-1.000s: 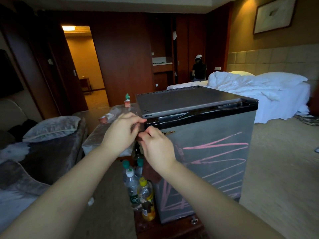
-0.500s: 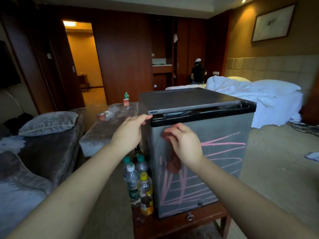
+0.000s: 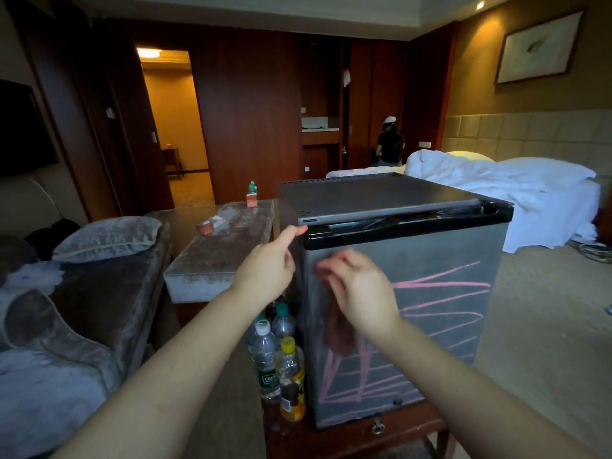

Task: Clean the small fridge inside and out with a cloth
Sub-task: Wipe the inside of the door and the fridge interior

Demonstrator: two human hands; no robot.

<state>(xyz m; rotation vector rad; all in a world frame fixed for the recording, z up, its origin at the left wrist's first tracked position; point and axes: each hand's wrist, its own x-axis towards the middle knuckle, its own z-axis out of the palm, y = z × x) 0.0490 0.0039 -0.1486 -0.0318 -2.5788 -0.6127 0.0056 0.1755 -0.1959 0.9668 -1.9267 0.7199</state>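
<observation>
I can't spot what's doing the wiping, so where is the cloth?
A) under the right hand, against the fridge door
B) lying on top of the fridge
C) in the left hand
A: the cloth hangs from the right hand against the door of the fridge.

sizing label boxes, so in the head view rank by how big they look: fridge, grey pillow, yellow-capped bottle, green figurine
1. fridge
2. grey pillow
3. yellow-capped bottle
4. green figurine
The bottle is nearer the camera, which inflates its look.
</observation>
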